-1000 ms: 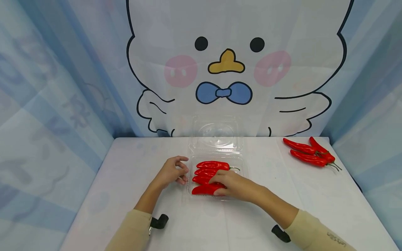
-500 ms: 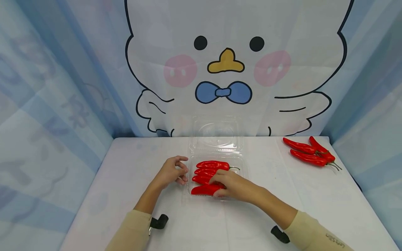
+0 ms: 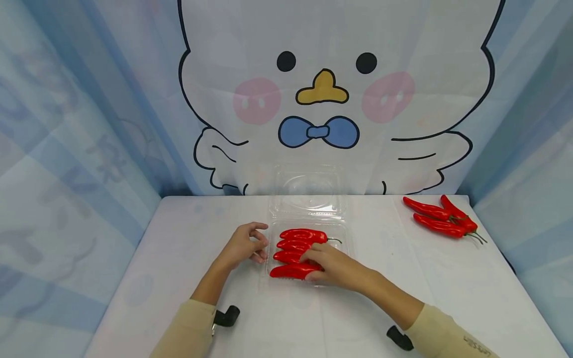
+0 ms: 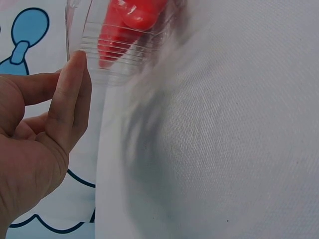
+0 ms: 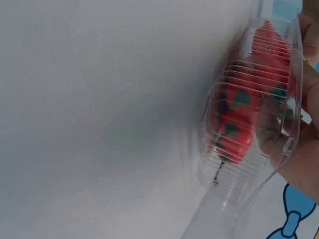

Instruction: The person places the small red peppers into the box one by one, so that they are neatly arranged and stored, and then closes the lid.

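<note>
An open clear plastic clamshell box (image 3: pixel 344 233) holds several red chili peppers lying side by side, tips to the left. My right hand (image 3: pixel 335 266) reaches into it from the right and grips the nearest red chili pepper (image 3: pixel 288 271) by its stem end, which the fingers hide. Through the ribbed wall in the right wrist view, green stem caps (image 5: pixel 241 98) show next to the fingers. My left hand (image 3: pixel 247 243) stays at the box's left side, fingers loosely bent and holding nothing. In the left wrist view a fingertip (image 4: pixel 77 57) is right at the rim.
The transparent lid (image 3: pixel 309 189) stands raised at the back of the box. Three more red chili peppers (image 3: pixel 440 226) lie at the table's back right corner. A printed curtain (image 3: pixel 322 164) hangs behind the white table (image 3: pixel 380 219).
The nearest chili pepper has slid slightly left in the box under my right hand. My left hand has kept its place.
</note>
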Demonstrator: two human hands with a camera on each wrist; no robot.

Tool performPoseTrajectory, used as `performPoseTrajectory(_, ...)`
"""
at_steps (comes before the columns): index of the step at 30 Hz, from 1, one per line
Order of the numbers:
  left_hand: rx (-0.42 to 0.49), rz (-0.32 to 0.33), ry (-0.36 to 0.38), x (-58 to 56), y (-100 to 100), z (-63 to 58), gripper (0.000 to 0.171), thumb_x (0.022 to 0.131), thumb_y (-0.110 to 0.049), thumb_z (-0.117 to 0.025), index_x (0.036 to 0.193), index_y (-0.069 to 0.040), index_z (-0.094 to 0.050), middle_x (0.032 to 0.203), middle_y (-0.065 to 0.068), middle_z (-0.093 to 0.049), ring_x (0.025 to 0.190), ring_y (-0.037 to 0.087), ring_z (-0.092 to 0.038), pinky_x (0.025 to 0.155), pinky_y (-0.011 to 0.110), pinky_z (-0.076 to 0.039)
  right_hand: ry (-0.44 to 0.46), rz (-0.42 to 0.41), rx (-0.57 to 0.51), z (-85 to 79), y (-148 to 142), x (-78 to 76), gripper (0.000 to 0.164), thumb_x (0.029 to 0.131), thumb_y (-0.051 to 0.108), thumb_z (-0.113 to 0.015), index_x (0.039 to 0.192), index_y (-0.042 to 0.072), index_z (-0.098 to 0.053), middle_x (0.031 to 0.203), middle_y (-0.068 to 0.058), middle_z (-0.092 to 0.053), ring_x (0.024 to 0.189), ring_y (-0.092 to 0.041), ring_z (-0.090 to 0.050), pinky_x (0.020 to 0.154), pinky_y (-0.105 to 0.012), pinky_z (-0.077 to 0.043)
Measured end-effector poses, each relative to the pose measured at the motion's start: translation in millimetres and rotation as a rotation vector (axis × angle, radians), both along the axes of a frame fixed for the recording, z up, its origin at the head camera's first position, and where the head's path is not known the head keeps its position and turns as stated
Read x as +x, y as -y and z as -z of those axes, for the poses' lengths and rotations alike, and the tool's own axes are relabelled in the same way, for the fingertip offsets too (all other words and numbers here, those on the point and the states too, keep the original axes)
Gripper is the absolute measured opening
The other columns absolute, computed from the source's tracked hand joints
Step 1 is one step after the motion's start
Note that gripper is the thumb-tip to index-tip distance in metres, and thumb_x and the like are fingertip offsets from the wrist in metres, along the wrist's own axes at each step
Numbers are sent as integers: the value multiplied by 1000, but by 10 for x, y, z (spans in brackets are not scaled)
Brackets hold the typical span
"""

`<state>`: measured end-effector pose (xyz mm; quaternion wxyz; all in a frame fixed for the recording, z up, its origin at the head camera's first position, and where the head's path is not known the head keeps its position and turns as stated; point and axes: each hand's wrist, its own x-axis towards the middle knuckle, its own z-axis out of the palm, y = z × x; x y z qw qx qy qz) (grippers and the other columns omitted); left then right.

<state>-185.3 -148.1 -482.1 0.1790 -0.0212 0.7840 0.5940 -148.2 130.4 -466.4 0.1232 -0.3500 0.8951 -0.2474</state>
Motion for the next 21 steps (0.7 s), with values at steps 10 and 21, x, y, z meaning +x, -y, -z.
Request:
performPoseTrajectory(10, -1, 1, -3, -3, 6, 13, 51, 96, 5, -66, 145, 0, -53, 98, 16, -65, 59, 19, -70, 56, 33, -64, 20, -3, -51, 61, -43, 7, 37, 89, 28, -82, 123, 20, -70, 105, 5, -62, 95, -7, -52, 76, -19, -53)
performPoseTrajectory(21, 0, -5, -1, -3, -9, 5, 50, 95, 7, -66, 144, 0, -53, 98, 16, -64, 59, 19, -70, 55, 34, -64, 55, -14, -53, 62, -97, -11, 39, 92, 35, -78, 128, 21, -69, 115, 9, -63, 105, -8, -55, 84, -21, -56)
